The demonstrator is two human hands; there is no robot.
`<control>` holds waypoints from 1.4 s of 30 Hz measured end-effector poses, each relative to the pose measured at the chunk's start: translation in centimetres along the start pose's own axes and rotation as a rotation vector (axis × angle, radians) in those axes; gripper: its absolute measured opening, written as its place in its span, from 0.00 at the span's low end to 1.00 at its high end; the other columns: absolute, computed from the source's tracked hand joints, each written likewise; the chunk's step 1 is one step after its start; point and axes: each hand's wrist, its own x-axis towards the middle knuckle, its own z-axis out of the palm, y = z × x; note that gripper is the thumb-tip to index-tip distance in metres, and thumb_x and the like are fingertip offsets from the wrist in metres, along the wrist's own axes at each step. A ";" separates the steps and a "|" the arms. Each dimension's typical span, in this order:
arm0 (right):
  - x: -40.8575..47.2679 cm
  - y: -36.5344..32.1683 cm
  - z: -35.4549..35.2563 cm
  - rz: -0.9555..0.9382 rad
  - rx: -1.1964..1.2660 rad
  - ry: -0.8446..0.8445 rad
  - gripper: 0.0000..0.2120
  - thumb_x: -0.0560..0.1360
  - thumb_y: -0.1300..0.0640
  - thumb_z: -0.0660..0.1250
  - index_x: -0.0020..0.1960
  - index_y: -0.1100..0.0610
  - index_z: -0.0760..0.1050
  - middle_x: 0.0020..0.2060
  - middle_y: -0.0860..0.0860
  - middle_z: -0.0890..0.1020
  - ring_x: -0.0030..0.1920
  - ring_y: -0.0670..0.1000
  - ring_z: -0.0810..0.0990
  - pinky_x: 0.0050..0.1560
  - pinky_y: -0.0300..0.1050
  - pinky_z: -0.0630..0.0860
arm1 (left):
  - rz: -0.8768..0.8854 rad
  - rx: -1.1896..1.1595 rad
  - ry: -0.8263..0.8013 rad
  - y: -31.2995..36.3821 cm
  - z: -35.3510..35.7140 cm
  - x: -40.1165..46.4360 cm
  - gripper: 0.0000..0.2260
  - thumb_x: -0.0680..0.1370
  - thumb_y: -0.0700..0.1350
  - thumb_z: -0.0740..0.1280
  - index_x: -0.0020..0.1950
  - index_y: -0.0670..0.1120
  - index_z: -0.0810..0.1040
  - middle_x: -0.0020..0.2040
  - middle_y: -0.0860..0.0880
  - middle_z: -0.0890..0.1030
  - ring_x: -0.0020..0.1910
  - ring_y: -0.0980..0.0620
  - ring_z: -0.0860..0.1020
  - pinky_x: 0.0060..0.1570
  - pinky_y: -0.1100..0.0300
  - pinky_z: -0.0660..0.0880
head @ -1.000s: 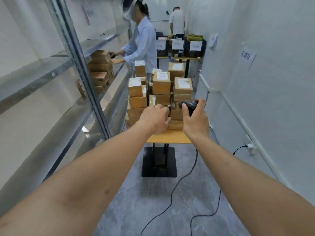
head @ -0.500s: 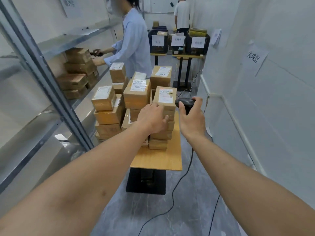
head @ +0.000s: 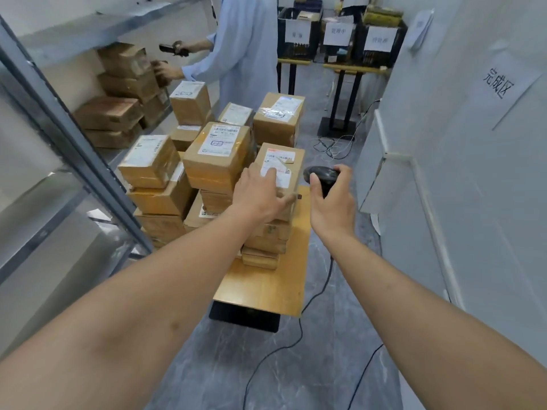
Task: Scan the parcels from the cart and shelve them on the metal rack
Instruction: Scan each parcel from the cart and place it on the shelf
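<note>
The left hand (head: 260, 190) is resting on the top parcel (head: 279, 170) of the stack nearest the person, fingers spread over its label and thumb hooking the near edge (a grip is forming, not yet closed). The right hand (head: 330, 199) is gripping the scanner (head: 321, 175) just to the parcel's right. The parcel is lying long axis away from the person on the tabletop (head: 266, 285), rack (head: 74, 161) to the left.

I see bright, even indoor light with soft shadows; the metal rack (head: 74, 161) at left is smeared by blur, and wide-angle bending curves the wall (head: 473, 187) at right.
</note>
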 end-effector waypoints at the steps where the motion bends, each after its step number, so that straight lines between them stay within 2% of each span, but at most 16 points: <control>1: 0.4 0.2 0.1 0.005 -0.003 0.003 0.20 0.85 0.42 0.61 0.72 0.48 0.63 0.53 0.49 0.78 0.50 0.55 0.78 0.48 0.50 0.71 | -0.039 0.001 -0.020 0.0 0.2 0.5 0.41 0.74 0.76 0.62 0.78 0.50 0.66 0.77 0.38 0.63 0.75 0.37 0.64 0.72 0.43 0.68; 4: 1.2 0.5 0.4 0.016 -0.017 0.014 0.21 0.84 0.42 0.62 0.72 0.49 0.63 0.53 0.49 0.76 0.50 0.54 0.76 0.49 0.50 0.71 | -0.123 -0.015 -0.078 -0.3 0.7 1.7 0.48 0.69 0.81 0.63 0.79 0.52 0.63 0.77 0.36 0.62 0.75 0.35 0.64 0.73 0.40 0.67; 8: 1.8 0.7 0.8 0.029 -0.027 0.008 0.21 0.85 0.42 0.62 0.73 0.49 0.63 0.54 0.49 0.76 0.50 0.54 0.76 0.48 0.50 0.70 | -0.161 -0.111 -0.069 -0.2 0.8 2.1 0.44 0.67 0.76 0.70 0.75 0.51 0.65 0.68 0.40 0.69 0.66 0.38 0.70 0.65 0.42 0.73; 14: 1.9 1.0 1.5 0.043 -0.031 -0.017 0.20 0.85 0.41 0.61 0.72 0.48 0.61 0.55 0.51 0.78 0.49 0.55 0.76 0.48 0.49 0.69 | -0.254 -0.107 -0.072 0.9 0.9 0.5 0.53 0.64 0.75 0.72 0.79 0.47 0.60 0.69 0.39 0.65 0.67 0.37 0.67 0.63 0.45 0.73; 19: 1.4 1.1 2.3 0.046 -0.010 -0.031 0.20 0.85 0.41 0.60 0.72 0.47 0.61 0.54 0.50 0.77 0.49 0.55 0.76 0.48 0.49 0.69 | -0.297 -0.134 -0.093 0.6 0.7 -0.6 0.57 0.63 0.78 0.72 0.81 0.49 0.57 0.70 0.40 0.62 0.67 0.37 0.66 0.62 0.46 0.71; 22: 1.3 1.0 2.7 0.047 0.002 -0.037 0.20 0.85 0.41 0.60 0.72 0.47 0.61 0.55 0.51 0.77 0.50 0.55 0.76 0.49 0.49 0.69 | -0.300 -0.190 -0.059 -0.2 0.8 -0.9 0.50 0.67 0.80 0.67 0.79 0.51 0.60 0.71 0.41 0.61 0.68 0.36 0.67 0.62 0.43 0.71; 25: 1.3 1.0 3.0 0.040 0.008 -0.040 0.20 0.85 0.41 0.60 0.72 0.47 0.61 0.54 0.50 0.78 0.50 0.55 0.76 0.49 0.49 0.69 | -0.258 -0.286 0.005 -1.6 1.7 -0.8 0.36 0.78 0.72 0.63 0.81 0.55 0.60 0.68 0.43 0.63 0.66 0.36 0.71 0.63 0.44 0.73; 28: 1.4 0.9 3.1 0.037 0.000 -0.045 0.20 0.85 0.41 0.60 0.73 0.47 0.61 0.54 0.50 0.77 0.51 0.54 0.76 0.49 0.49 0.70 | -0.240 -0.506 0.003 -3.4 2.9 -0.8 0.29 0.84 0.62 0.61 0.82 0.60 0.56 0.70 0.43 0.66 0.66 0.40 0.74 0.65 0.48 0.72; 32: 1.6 1.0 3.2 0.034 -0.008 -0.051 0.20 0.85 0.42 0.60 0.73 0.47 0.61 0.55 0.50 0.77 0.51 0.54 0.76 0.49 0.49 0.70 | -0.241 -0.750 -0.073 -4.9 3.8 -0.9 0.32 0.84 0.60 0.59 0.84 0.65 0.48 0.77 0.48 0.68 0.72 0.45 0.70 0.74 0.45 0.67; 35: 1.6 0.9 3.4 0.033 -0.010 -0.042 0.20 0.85 0.42 0.60 0.72 0.47 0.61 0.55 0.49 0.76 0.51 0.54 0.76 0.49 0.49 0.70 | -0.238 -0.888 -0.131 -5.2 3.4 -1.0 0.31 0.86 0.52 0.60 0.85 0.64 0.48 0.78 0.54 0.67 0.73 0.50 0.68 0.74 0.50 0.66; 37: 1.5 0.7 3.5 0.031 -0.010 -0.045 0.19 0.85 0.42 0.60 0.72 0.47 0.61 0.54 0.49 0.76 0.51 0.54 0.76 0.49 0.49 0.69 | -0.252 -0.957 -0.187 -5.4 3.2 -0.9 0.32 0.86 0.51 0.61 0.84 0.67 0.46 0.79 0.54 0.66 0.73 0.49 0.69 0.74 0.46 0.68; 39: 1.3 0.5 3.7 0.027 -0.007 -0.050 0.19 0.85 0.42 0.60 0.72 0.47 0.61 0.54 0.49 0.77 0.51 0.54 0.77 0.49 0.49 0.70 | -0.294 -1.011 -0.246 -5.5 2.7 -0.9 0.33 0.86 0.52 0.61 0.82 0.72 0.44 0.78 0.55 0.65 0.71 0.46 0.70 0.68 0.41 0.73; 42: 0.8 0.2 3.6 0.020 0.000 -0.057 0.20 0.85 0.42 0.60 0.72 0.47 0.61 0.55 0.49 0.78 0.52 0.54 0.77 0.49 0.49 0.70 | -0.337 -1.066 -0.312 -5.7 2.1 -0.9 0.33 0.86 0.53 0.62 0.79 0.76 0.43 0.78 0.54 0.64 0.70 0.43 0.71 0.60 0.40 0.77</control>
